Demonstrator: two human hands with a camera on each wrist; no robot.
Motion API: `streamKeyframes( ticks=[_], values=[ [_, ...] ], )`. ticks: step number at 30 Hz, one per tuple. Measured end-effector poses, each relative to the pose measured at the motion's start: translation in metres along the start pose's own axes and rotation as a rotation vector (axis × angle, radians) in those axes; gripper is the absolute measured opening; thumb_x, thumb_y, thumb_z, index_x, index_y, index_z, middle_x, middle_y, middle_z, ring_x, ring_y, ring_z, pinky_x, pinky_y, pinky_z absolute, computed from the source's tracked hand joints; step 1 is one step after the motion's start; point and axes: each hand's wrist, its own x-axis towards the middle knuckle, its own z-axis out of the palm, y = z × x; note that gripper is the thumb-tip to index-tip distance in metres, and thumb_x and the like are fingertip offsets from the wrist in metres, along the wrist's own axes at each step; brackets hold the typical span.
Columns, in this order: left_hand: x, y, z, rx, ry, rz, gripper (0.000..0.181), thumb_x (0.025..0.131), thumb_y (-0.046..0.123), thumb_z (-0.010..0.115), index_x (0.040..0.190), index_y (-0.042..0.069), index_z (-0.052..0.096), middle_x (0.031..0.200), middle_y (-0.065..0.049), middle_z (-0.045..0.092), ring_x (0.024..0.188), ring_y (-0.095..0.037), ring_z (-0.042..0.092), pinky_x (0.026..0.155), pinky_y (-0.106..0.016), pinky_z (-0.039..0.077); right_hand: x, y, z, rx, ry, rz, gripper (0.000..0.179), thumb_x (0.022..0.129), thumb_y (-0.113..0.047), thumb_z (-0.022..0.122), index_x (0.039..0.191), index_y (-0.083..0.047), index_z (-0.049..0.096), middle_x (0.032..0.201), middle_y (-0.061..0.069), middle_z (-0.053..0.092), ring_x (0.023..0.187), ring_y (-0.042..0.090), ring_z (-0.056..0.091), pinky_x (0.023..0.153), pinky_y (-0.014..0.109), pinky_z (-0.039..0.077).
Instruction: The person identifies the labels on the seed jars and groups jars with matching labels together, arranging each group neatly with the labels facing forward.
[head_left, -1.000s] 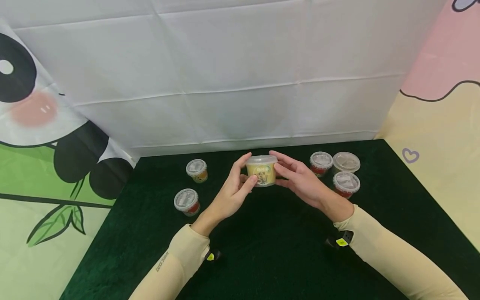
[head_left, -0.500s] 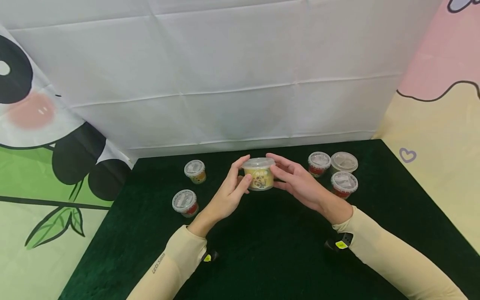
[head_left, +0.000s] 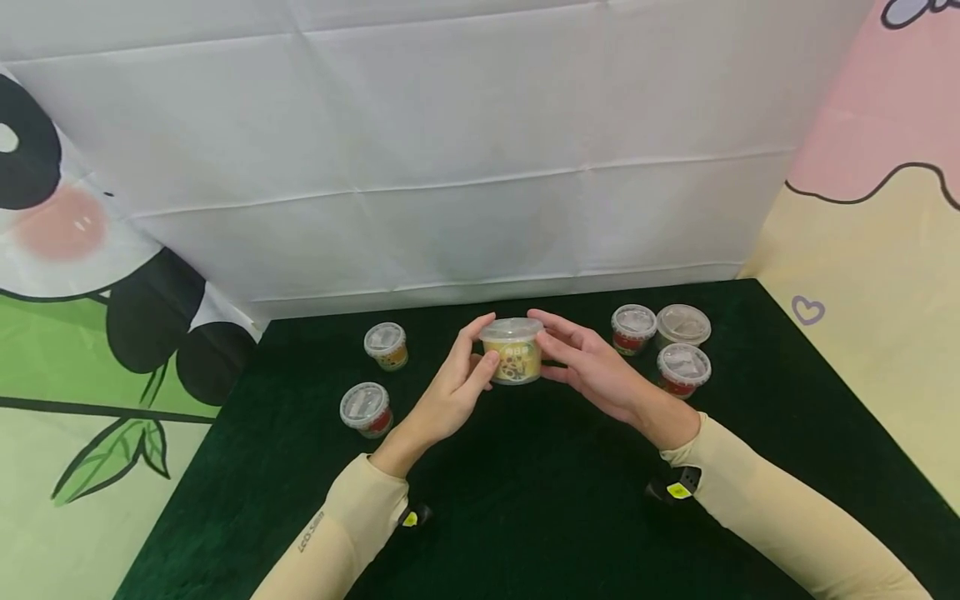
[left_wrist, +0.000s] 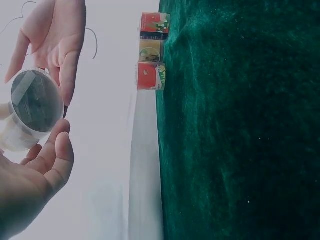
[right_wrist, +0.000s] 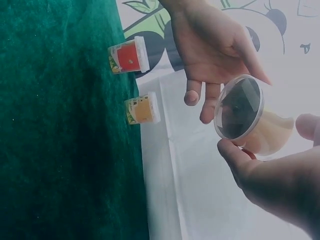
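- Holding one tub (head_left: 512, 354), pinched at opposite sides by the fingers of our left hand (head_left: 446, 387) and right hand (head_left: 596, 371).
- Progress, we judge: two left cups (head_left: 386, 346) and three right cups (head_left: 633, 327) stand placed; tub aloft between, lid (head_left: 512, 328) on, not set down.
- Pose: upright, lid up, label (head_left: 516, 365) facing us; wider axis roughly level.

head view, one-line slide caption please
Left hand and right hand hold a yellow tub above green cloth, with two tubs at left, three tubs at right.

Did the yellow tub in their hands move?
Yes, slightly: in the head view, the yellow tub now sits lower, farther below the table's back edge.
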Motion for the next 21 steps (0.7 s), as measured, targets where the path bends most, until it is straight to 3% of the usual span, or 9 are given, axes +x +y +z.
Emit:
streamKeyframes(
  ticks=[21],
  values=[
    [-0.0048, -0.0015, -0.0003, 0.003, 0.001, -0.036, 0.052, 0.111, 0.021, 0.040, 0.159, 0.024, 0.020, 0.145, -0.013, 0.038, 0.103, -0.026, 0.060, 0.082, -0.048, 0.055, 0.0016, 0.0009, 0.0014, -0.034, 0.007, 0.013, 0.060, 0.109, -0.030, 0.049, 0.161, -0.013, 0.026, 0.157, 0.016, 0.031, 0.144, 0.036, 0.033, 0.116, 0.056, 0.031]
  ],
)
